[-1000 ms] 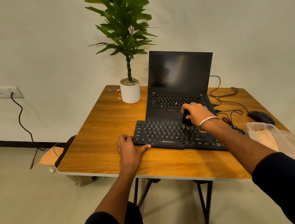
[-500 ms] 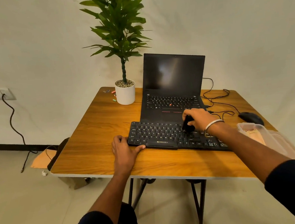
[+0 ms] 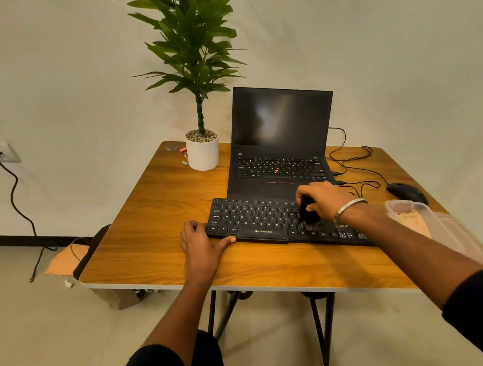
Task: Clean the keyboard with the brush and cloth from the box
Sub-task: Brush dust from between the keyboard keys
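Observation:
A black external keyboard (image 3: 255,219) lies on the wooden table (image 3: 161,219) in front of an open laptop. My right hand (image 3: 325,199) grips a small black brush (image 3: 307,212) and its bristles touch the keys on the keyboard's right half. My left hand (image 3: 202,244) rests flat on the table, thumb against the keyboard's front left corner. At the right edge stands a clear plastic box (image 3: 430,219) with a beige cloth (image 3: 413,220) inside.
The black laptop (image 3: 283,138) is open behind the keyboard. A potted plant (image 3: 202,148) stands at the back left with small coloured bits beside it. A black mouse (image 3: 406,193) and tangled cables (image 3: 355,167) lie at the back right.
My right hand has dragged the brush toward me and slightly right across the keys. The left hand stays on the keyboard's corner. My head has moved, shifting the view.

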